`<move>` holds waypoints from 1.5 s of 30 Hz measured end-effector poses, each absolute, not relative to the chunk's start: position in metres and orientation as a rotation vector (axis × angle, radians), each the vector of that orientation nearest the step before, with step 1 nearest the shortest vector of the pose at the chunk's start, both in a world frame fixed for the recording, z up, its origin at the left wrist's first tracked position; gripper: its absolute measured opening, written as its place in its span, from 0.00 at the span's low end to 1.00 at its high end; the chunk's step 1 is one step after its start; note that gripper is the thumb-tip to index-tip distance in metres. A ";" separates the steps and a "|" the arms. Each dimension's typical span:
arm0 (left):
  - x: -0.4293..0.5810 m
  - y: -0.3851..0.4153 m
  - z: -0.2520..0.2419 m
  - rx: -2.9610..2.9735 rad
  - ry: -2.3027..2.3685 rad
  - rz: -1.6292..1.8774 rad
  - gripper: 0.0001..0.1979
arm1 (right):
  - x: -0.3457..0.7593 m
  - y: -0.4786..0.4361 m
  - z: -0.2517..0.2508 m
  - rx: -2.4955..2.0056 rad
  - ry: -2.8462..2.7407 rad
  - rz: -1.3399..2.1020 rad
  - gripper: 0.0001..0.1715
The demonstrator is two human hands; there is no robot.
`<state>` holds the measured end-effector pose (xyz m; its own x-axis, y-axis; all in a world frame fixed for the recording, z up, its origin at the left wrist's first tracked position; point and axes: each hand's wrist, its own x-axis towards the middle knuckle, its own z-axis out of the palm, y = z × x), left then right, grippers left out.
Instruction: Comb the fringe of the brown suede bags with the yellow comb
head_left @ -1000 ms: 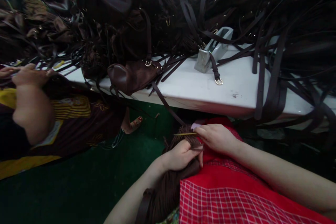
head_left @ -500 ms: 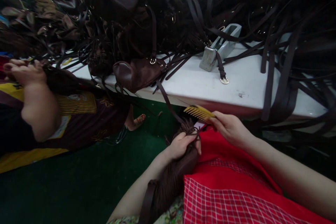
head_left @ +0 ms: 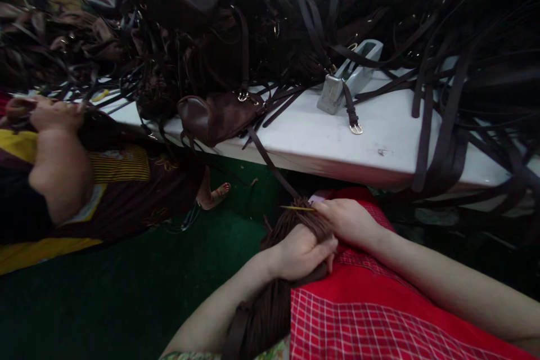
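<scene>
A bundle of dark brown fringe (head_left: 291, 225) is seen lying across a red checked lap cloth (head_left: 358, 315), just below the near edge of a white table (head_left: 320, 143). The fringe is clenched in the left hand (head_left: 301, 253), whose fingers are wrapped tightly around the strands. A yellow comb (head_left: 297, 208) is pinched edge-on between the fingers of the right hand (head_left: 348, 219) and is set against the top of the fringe, just below the table edge. On the table, a brown bag (head_left: 215, 118) is placed at the near edge toward the left, and a grey tape dispenser (head_left: 350, 76) stands farther back, with dark straps (head_left: 439, 124) draped over the table's right part. Left of the table, another person's hands (head_left: 46, 112) are seen at a dark piece.
</scene>
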<state>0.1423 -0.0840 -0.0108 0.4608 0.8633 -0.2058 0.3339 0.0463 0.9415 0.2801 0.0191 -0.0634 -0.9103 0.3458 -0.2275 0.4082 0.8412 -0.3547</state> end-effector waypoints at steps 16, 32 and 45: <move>0.020 -0.096 0.012 1.275 2.576 1.216 0.23 | 0.304 0.064 -0.069 1.290 2.953 -1.214 0.21; 0.008 -0.092 0.047 1.064 2.322 0.611 0.28 | 0.297 0.049 -0.037 1.203 2.971 -1.876 0.15; 0.052 -0.107 0.048 0.514 2.017 1.265 0.30 | 0.283 0.023 -0.021 0.621 3.116 -1.143 0.29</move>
<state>0.0525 -0.1071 0.0481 -0.6827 0.6445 -0.3442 -0.0294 0.4464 0.8944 0.2829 0.0226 -0.0206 -0.9057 0.4138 0.0918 0.2564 0.7073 -0.6588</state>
